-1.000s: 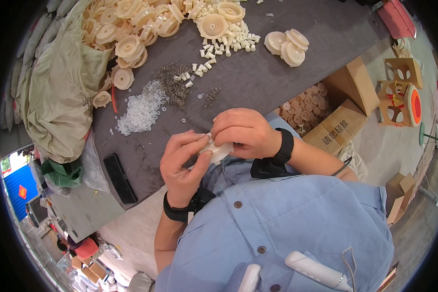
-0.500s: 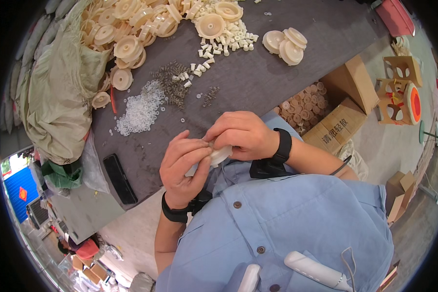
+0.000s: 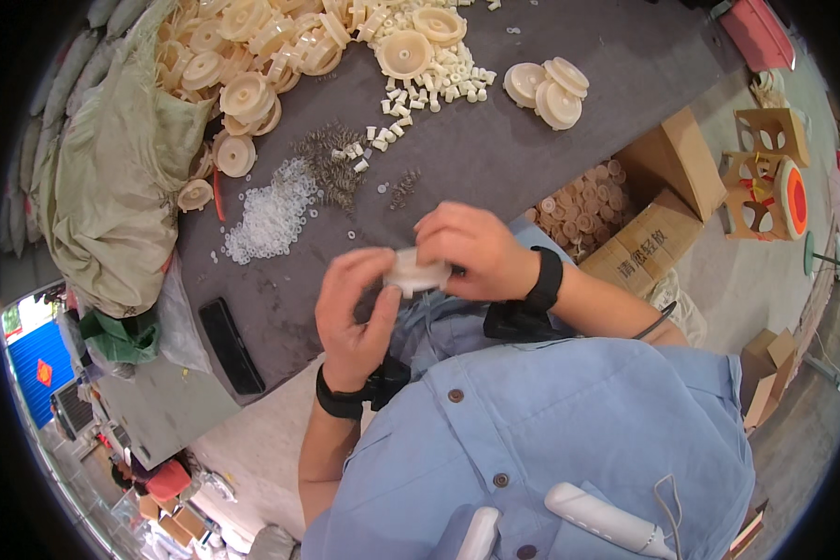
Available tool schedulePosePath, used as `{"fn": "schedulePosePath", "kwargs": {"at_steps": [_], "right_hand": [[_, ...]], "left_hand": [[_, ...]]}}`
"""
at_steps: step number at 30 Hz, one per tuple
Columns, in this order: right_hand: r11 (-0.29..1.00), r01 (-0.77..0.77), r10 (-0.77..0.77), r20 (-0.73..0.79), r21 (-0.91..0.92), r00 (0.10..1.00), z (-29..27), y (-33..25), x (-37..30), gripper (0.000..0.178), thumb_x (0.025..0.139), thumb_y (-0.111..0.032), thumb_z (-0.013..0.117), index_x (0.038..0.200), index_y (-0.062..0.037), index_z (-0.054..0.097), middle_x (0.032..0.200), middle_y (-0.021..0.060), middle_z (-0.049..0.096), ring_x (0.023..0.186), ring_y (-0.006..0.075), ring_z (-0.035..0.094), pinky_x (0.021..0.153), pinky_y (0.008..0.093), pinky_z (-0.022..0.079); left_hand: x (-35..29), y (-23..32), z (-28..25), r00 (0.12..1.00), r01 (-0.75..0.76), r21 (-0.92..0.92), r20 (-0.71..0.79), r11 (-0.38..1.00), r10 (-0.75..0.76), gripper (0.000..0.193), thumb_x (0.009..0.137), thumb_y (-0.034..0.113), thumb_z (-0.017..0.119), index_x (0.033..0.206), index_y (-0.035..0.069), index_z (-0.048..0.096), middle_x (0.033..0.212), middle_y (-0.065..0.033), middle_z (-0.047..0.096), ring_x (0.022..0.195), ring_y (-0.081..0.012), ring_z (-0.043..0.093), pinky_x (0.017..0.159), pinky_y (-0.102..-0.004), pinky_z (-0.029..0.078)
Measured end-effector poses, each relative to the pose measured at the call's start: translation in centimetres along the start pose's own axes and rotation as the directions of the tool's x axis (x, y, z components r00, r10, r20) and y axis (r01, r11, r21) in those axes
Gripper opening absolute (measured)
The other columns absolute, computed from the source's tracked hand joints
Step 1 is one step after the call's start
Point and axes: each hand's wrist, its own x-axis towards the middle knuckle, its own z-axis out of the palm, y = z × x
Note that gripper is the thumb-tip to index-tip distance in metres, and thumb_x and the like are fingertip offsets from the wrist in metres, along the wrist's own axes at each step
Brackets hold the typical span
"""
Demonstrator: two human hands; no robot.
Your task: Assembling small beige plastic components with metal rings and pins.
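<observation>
Between my two hands, above the near edge of the dark table, is a cream round plastic part (image 3: 414, 272), slightly blurred. My left hand (image 3: 356, 306) pinches its left side between thumb and fingers. My right hand (image 3: 476, 250) grips its right side, with the fingers bent over the top. Just beyond lie a small group of metal springs (image 3: 404, 188) and a larger spring heap (image 3: 328, 175). Left of the springs spreads a pile of translucent washers (image 3: 269, 213). Small white plastic bushings (image 3: 436, 86) are scattered farther back.
Cream plastic wheels (image 3: 248, 97) heap at the far left beside a cloth sack (image 3: 112, 187). Several cream discs (image 3: 557, 97) lie at the back right. A black phone (image 3: 231, 344) rests near the left edge. An opened cardboard box (image 3: 658, 245) holding round parts stands right of the table.
The round part has come up and tilted, showing more of its face between my hands. My right-hand fingers have lifted and spread slightly from the left-hand ones.
</observation>
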Motion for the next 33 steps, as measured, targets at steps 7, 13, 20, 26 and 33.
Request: {"fn": "schedulePosePath", "kwargs": {"at_steps": [7,13,20,26,33], "right_hand": [[0.727,-0.276,0.136,-0.261,-0.629,0.956,-5.8,3.4,-0.3,0.042,0.061,-0.002,0.065,0.101,-0.0143,0.062,0.089,0.0067,0.053,0.08,0.0244,0.052,0.067,0.0335,0.043],[0.753,-0.25,0.196,-0.155,-0.609,0.968,-4.7,3.0,-0.9,0.039,0.065,-0.013,0.07,0.103,-0.0104,0.061,0.1,0.0061,0.053,0.092,0.0243,0.049,0.078,0.0363,0.039],[0.783,-0.216,0.092,-0.236,-0.582,0.967,-3.9,3.2,-0.1,0.026,0.07,-0.012,0.067,0.095,-0.0098,0.063,0.091,0.0021,0.057,0.089,0.0239,0.052,0.076,0.0362,0.04],[0.896,-0.419,0.38,-0.233,-0.148,0.895,-0.7,2.1,1.8,0.019,0.076,-0.01,0.064,0.094,-0.0066,0.064,0.073,0.0068,0.059,0.067,0.0268,0.056,0.058,0.0353,0.046],[0.442,-0.619,0.759,0.098,0.65,0.644,0.5,1.3,2.8,0.016,0.085,-0.009,0.058,0.096,0.0028,0.059,0.077,0.0037,0.063,0.066,0.0071,0.06,0.056,0.0203,0.048]], "left_hand": [[4.8,-2.1,-2.1,0.991,0.13,0.269,-0.072,0.954,-0.115,0.016,0.078,0.001,0.06,0.094,0.0,0.061,0.09,-0.0057,0.059,0.086,-0.0149,0.057,0.077,-0.0265,0.044],[8.7,-3.5,-1.0,0.993,-0.11,0.523,0.099,0.845,0.068,0.013,0.074,0.006,0.062,0.087,0.002,0.062,0.085,-0.0101,0.058,0.082,-0.0253,0.056,0.073,-0.0314,0.043],[10.4,-5.7,0.2,0.987,-0.153,0.709,0.14,0.689,0.075,0.01,0.07,0.008,0.064,0.077,0.003,0.06,0.073,-0.0091,0.051,0.076,-0.0264,0.052,0.066,-0.0366,0.041],[8.9,-4.6,0.6,0.996,-0.085,0.623,0.064,0.778,0.058,0.009,0.07,0.006,0.064,0.077,0.003,0.06,0.074,-0.0081,0.055,0.068,-0.0218,0.055,0.063,-0.0315,0.043],[5.8,-1.9,1.1,0.999,0.017,0.156,0.03,0.988,-0.022,0.012,0.074,-0.001,0.063,0.085,0.001,0.061,0.075,-0.0057,0.06,0.067,-0.0131,0.057,0.064,-0.0245,0.045]]}}
